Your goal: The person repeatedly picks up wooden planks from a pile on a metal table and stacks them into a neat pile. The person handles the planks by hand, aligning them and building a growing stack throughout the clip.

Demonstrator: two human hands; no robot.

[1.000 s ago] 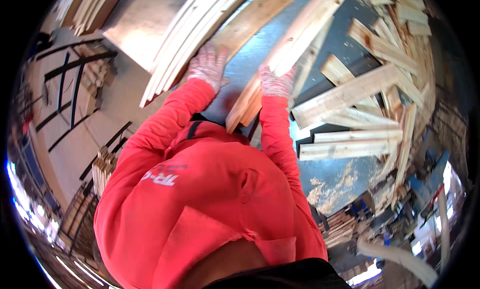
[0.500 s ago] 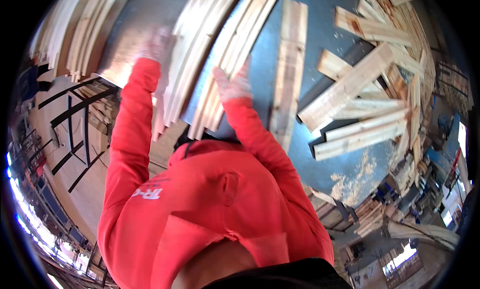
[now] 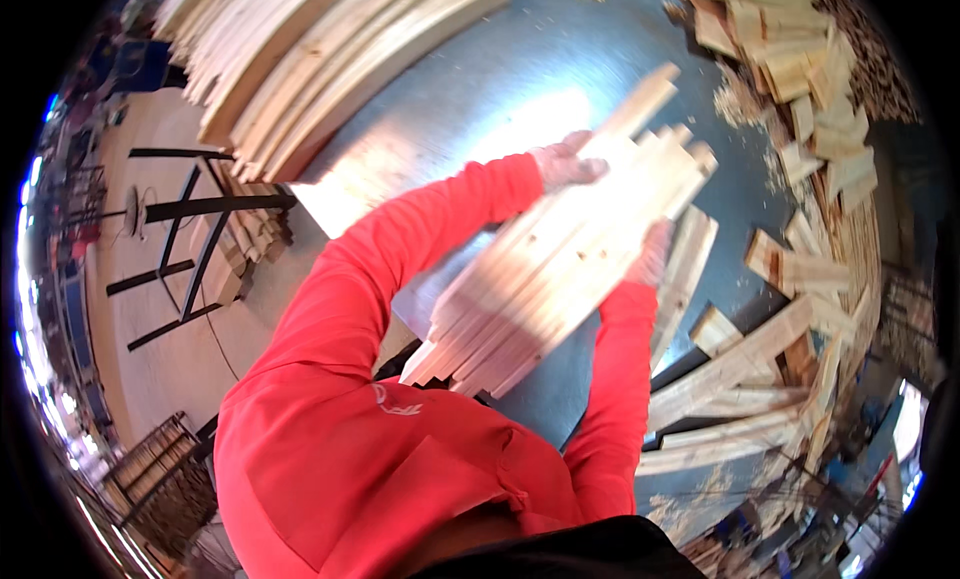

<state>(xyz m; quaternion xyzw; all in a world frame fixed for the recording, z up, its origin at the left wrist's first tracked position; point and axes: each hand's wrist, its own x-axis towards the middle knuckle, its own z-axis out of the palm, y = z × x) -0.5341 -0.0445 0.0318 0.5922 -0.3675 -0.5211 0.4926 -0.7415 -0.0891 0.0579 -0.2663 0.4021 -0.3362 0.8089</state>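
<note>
Beneath our grip spreads the grey sheet-metal table [image 3: 520, 89], with a long stack of pale wooden boards [image 3: 330, 69] lying well beyond our left side and loose short pale wood offcuts [image 3: 790, 279] scattered out past our right; between our palms we hold a bundle of pale flat wooden slats [image 3: 570, 259], tilted above the table and slightly blurred. Our gloved left hand [image 3: 565, 164] presses on the bundle's upper edge and our gloved right hand [image 3: 655, 254] on its lower edge, both closed against the wood; our red sleeves [image 3: 400, 249] run up to them.

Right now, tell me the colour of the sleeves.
Bright red sleeves, clearest in the head view.
</note>
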